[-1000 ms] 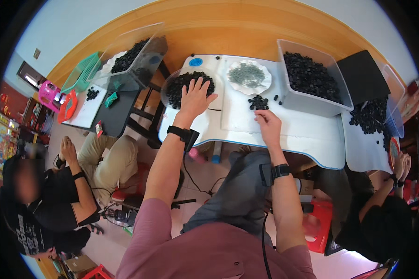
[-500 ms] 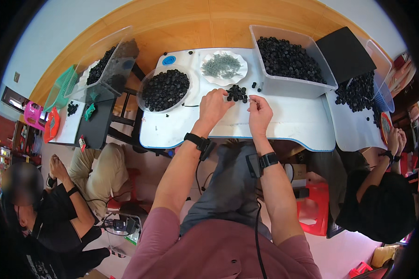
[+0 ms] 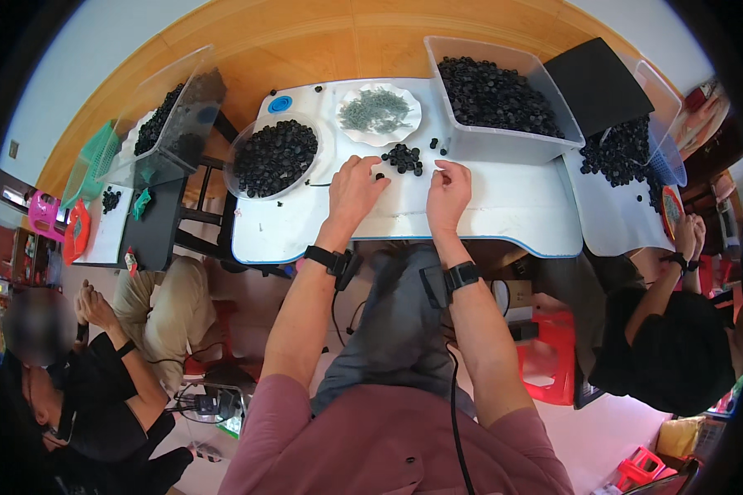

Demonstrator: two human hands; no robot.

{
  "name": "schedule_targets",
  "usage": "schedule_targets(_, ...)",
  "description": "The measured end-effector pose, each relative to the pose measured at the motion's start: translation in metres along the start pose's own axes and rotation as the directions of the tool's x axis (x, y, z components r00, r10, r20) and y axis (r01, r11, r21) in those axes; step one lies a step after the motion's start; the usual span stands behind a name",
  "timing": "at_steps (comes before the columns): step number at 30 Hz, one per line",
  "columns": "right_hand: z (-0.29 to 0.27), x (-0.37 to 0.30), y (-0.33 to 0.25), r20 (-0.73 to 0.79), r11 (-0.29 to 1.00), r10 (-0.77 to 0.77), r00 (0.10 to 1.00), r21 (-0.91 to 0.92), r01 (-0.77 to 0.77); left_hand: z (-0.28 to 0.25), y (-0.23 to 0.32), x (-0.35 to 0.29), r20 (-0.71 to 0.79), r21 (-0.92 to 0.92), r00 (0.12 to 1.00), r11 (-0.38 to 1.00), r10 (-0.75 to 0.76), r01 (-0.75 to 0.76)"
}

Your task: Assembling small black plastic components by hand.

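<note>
My left hand (image 3: 355, 196) is over the white table, thumb and forefinger closed on a small black cap (image 3: 380, 176). Just beyond it lies a little pile of similar black caps (image 3: 403, 158), with two loose ones to its right. To the right of that pile, my right hand (image 3: 450, 196) is raised with thumb and fingers pinched together; whatever lies between the tips is too small to make out. A white wavy-edged plate (image 3: 411, 132) behind the pile carries a heap of thin grey-green pieces (image 3: 376, 111).
A round clear tray (image 3: 238, 183) of black caps stands left, a large clear bin (image 3: 512, 147) of them right. A blue ring (image 3: 280, 104) lies at the back left of the table (image 3: 504, 206). People sit at tables on both sides.
My left hand has drawn back a little from the pile, and a cap now shows at its fingertips. The right hand stays pinched. The whole view has shifted slightly.
</note>
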State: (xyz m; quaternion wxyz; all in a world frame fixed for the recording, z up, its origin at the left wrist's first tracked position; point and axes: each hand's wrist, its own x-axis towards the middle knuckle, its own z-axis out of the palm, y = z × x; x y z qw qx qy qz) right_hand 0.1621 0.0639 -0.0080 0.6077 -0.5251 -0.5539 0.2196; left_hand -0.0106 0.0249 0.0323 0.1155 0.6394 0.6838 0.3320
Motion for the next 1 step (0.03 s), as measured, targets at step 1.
schedule_targets(1,-0.0009,0.0012,-0.0008,-0.001,1.0,-0.004,1.0,-0.004,0.004,0.0011,0.0011,0.0023,-0.017,-0.037,0.999,0.999,0.033,-0.033)
